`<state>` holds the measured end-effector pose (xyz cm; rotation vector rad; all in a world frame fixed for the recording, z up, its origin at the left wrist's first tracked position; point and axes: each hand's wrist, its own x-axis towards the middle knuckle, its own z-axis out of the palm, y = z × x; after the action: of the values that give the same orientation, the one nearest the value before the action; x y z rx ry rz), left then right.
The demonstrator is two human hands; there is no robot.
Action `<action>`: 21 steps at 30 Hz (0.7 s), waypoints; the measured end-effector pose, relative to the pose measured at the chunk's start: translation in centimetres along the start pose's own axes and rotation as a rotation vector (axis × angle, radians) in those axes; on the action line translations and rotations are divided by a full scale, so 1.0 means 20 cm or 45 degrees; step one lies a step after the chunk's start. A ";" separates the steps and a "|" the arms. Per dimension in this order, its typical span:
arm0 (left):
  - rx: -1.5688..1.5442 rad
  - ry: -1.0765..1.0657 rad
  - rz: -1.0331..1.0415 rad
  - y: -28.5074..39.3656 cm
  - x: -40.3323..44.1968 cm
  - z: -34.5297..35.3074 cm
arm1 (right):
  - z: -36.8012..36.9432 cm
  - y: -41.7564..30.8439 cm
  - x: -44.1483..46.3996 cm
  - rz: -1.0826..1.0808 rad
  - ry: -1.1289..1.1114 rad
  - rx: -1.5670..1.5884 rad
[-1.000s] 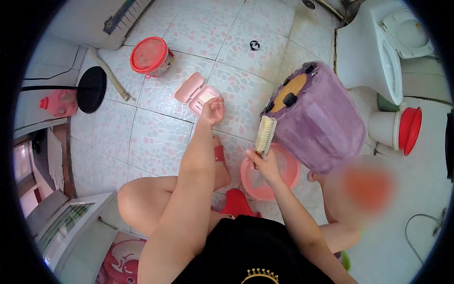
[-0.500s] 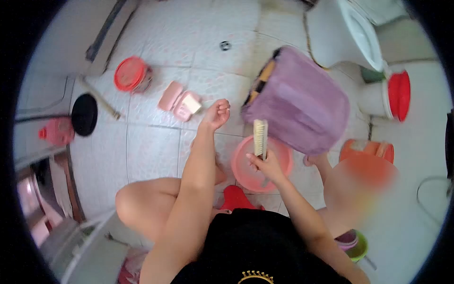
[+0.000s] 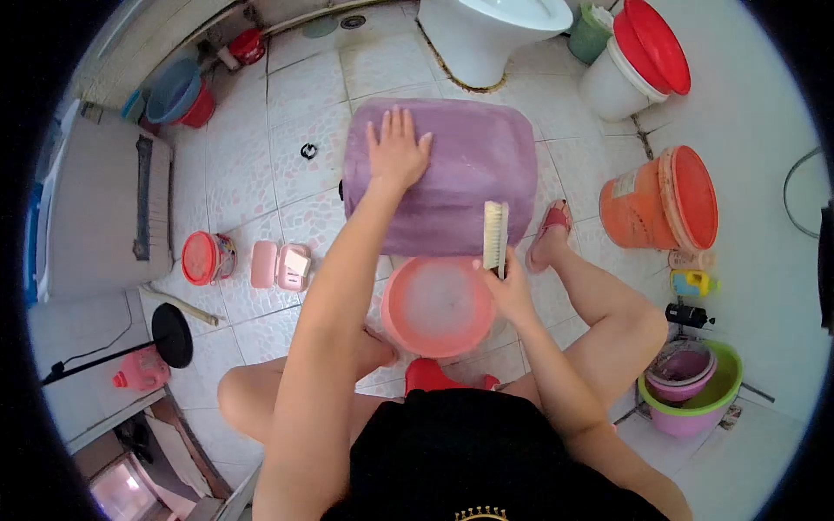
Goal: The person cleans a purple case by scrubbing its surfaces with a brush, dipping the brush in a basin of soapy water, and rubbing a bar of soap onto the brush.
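Note:
My left hand [image 3: 400, 152] lies flat with fingers spread on a purple cloth-covered piece [image 3: 469, 165], boxy with rounded corners. What is under the cloth is hidden. A scrub brush [image 3: 494, 236] with pale bristles stands upright in my right hand [image 3: 511, 286], whose fingers are wrapped round its lower end. Just below the purple piece sits a pink basin [image 3: 395, 326] of cloudy water, close to my right hand. To the left, a pink soap box [image 3: 265, 265] lies open with a pale bar of soap [image 3: 297, 261] in one half.
A red-lidded bucket [image 3: 201, 258] and a black ring-like object [image 3: 308, 151] are on the tiled floor [image 3: 234, 174] to the left. An orange bucket [image 3: 638, 207], a white bucket [image 3: 612, 87] and green and purple basins [image 3: 695, 421] line the right. A toilet [image 3: 473, 43] stands behind.
My left hand, loosely curled in the air before, now rests spread on the purple piece. The view has turned right, and the purple piece now lies squarer in front of me. The brush stays in my right hand.

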<state>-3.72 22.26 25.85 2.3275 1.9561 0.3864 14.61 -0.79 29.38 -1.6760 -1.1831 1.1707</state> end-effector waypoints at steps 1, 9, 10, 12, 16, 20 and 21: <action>-0.031 -0.031 0.049 0.10 0.07 0.02 | -0.03 -0.01 0.04 0.008 0.060 0.048; -0.262 0.117 0.479 0.80 0.04 0.16 | -0.16 0.18 0.29 -0.157 0.633 -0.149; -0.262 0.138 0.529 0.78 0.02 0.12 | -0.15 0.21 0.32 -0.201 0.702 -0.237; -0.248 0.096 0.572 0.68 -0.03 0.04 | -0.14 0.26 0.36 -0.114 0.655 -0.236; -0.028 0.083 0.500 0.30 -0.07 -0.04 | -0.19 0.27 0.43 -0.032 0.529 -0.109; 0.118 0.085 0.236 -0.27 -0.12 -0.13 | -0.23 0.22 0.54 -0.075 0.478 -0.164; 0.128 0.063 0.148 -0.31 -0.15 -0.17 | -0.23 0.25 0.60 -0.111 0.486 -0.188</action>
<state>-11.04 20.14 27.37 2.5262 1.9094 0.3643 22.07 8.86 23.04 -1.8369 -1.1057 0.6823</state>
